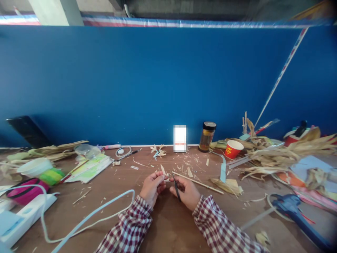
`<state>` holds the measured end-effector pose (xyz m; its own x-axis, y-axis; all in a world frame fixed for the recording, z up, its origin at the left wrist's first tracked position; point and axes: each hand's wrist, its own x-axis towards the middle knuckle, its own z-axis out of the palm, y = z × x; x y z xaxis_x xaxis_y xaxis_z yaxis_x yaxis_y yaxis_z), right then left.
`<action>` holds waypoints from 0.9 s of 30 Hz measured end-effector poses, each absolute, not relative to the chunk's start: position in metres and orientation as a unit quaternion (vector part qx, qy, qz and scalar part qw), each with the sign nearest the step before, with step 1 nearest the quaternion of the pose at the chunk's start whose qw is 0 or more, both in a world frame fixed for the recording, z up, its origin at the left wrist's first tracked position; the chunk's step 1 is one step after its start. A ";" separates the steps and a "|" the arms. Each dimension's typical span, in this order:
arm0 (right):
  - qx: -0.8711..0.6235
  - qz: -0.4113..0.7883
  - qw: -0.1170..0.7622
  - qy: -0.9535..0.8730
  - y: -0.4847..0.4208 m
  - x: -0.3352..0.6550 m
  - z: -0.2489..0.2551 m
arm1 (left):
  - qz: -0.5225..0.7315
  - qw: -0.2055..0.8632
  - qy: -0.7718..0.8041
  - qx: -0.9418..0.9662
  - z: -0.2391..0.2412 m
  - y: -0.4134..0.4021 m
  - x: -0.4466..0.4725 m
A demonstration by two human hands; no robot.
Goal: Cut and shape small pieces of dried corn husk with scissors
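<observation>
From my end of the feed, I see the left hand (152, 187) just left of centre over the bench (168, 228), its thumb and fingers pinching a small pale pointed piece (163, 170), tip upward. Near it, I have the right hand (188, 193) with its fingers closed around a slim dark tool (177, 189), which slants up toward the left; I can't tell exactly what the tool is. A thin pale stick (210, 187) runs from beside the right hand's fingers out to the right, its far end near a dry husk piece (228, 186). Beyond the hands I see scattered shavings (190, 172), a small husk figure with blue stems (158, 151) and a dark-lidded jar (207, 137) by the blue wall (158, 77).
</observation>
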<state>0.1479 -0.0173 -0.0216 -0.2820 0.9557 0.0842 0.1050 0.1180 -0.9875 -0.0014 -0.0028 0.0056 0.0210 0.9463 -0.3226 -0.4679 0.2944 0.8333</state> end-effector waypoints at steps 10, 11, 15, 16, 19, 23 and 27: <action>-0.412 0.517 0.368 -0.654 -0.023 0.149 -0.017 | 0.541 0.662 0.443 0.270 0.009 -0.006 0.002; -0.408 0.526 0.367 -0.649 -0.023 0.149 -0.018 | 0.539 0.662 0.444 0.274 0.009 -0.007 0.002; -0.413 0.533 0.363 -0.644 -0.024 0.149 -0.019 | 0.527 0.650 0.475 0.273 0.009 -0.007 0.004; -0.416 0.533 0.359 -0.644 -0.024 0.149 -0.020 | 0.524 0.647 0.482 0.271 0.009 -0.007 0.004; -0.416 0.529 0.355 -0.649 -0.023 0.150 -0.021 | 0.522 0.647 0.483 0.274 0.007 -0.006 0.004; -0.412 0.524 0.357 -0.654 -0.023 0.150 -0.023 | 0.525 0.643 0.479 0.285 0.005 -0.006 0.005; -0.416 0.520 0.351 -0.659 -0.023 0.150 -0.021 | 0.526 0.639 0.482 0.287 0.007 -0.007 0.005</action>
